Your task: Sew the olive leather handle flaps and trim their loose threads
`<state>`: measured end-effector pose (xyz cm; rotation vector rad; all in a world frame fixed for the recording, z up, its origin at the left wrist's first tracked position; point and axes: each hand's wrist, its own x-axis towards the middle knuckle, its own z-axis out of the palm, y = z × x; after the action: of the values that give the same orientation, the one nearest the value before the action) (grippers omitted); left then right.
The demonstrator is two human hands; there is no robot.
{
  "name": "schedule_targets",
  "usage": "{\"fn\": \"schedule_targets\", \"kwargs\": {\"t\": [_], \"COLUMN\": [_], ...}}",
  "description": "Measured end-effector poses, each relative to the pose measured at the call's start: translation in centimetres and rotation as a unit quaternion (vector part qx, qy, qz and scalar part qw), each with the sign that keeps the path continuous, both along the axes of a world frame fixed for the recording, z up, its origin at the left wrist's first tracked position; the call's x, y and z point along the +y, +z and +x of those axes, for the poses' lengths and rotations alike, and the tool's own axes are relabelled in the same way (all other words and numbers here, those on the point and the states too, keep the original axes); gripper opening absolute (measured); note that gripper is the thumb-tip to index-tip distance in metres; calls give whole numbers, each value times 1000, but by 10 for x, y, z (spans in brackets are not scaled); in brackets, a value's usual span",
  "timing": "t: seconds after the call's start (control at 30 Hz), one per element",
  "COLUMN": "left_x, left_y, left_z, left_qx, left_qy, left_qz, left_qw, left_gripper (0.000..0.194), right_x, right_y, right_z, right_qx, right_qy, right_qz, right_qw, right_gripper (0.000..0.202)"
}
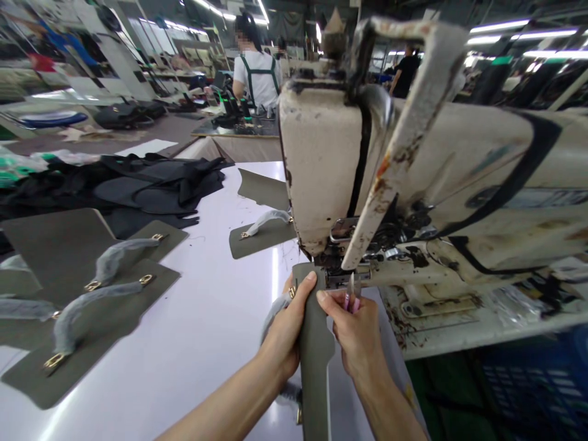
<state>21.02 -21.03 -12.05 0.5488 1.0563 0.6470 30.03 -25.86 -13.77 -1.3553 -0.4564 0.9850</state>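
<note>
While the left hand (pixel 282 334) grips the olive-grey panel (pixel 315 361) along its left side, thumb pressed on top near the far end, the right hand (pixel 361 337) has its thumb tip at the right edge, just across from it. Fingers of both are partly hidden, so can't tell exact contact underneath. Right hand is double-loaded: it also holds small snips (pixel 352 297) with pink grips, blades pointing up and away.

Panel location: lengthwise in front of the sewing machine (pixel 321 165), far end right at the needle area. Can't tell if it's under the foot. A film-wrapped handle (pixel 271 315) with gold hardware sits along the panel's left side, partly behind the left hand and forearm.

White surface (pixel 206 324) carries the rest. Left: overlapping panels (pixel 105 327) of the same colour, several with wrapped handles attached. Behind them, a heap of black pieces (pixel 156 190). Just left of the machine head, another handled panel (pixel 261 239), with a plain panel (pixel 261 187) behind it.

Machine is worn: chipped paint, rusty guard bar (pixel 399 147) out front. Blue crate (pixel 537 380) low right. Person in a white shirt (pixel 264 79) further back, facing away.
</note>
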Motion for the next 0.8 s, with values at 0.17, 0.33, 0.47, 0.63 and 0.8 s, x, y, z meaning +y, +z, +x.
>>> {"fn": "schedule_targets", "kwargs": {"t": [0.17,0.33,0.47,0.63,0.8], "left_x": [-9,-4,6,-1,-46], "left_y": [10,13,8,12,36], "left_z": [11,20,22,19,-27], "left_qx": [-26,-45,-38,-1,19], "left_qy": [83,119,125,80,-57], "left_qz": [14,-8,17,38,86], "left_qw": [996,992,991,996,994], "left_gripper": [59,61,62,54,53], "right_x": [-5,-1,0,-7,-12], "right_y": [3,8,9,10,16], "right_z": [13,20,21,20,19], "right_qx": [-16,-82,-101,-120,-97], "right_qy": [34,44,68,88,83], "right_qz": [-14,-29,-47,-34,-29], "right_qw": [999,995,991,988,991], "right_gripper": [23,25,26,26,21]}}
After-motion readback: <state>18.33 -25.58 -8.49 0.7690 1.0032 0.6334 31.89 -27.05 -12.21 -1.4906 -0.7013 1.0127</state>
